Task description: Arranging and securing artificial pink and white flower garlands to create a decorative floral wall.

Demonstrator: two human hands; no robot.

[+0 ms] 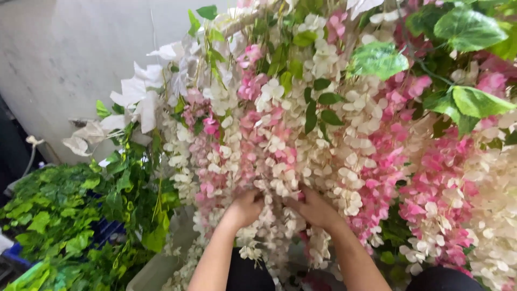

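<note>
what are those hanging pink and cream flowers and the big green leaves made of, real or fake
Hanging pink and cream flowers: likely fabric, matte; the petals are flat, uniform and papery, none wilted. Big green leaves: probably coated cloth or plastic, with a slight sheen and very regular pale veins. Both hands, left hand and right hand, are pressed into the strands.

Pale grey wall (64,59) behind
</note>
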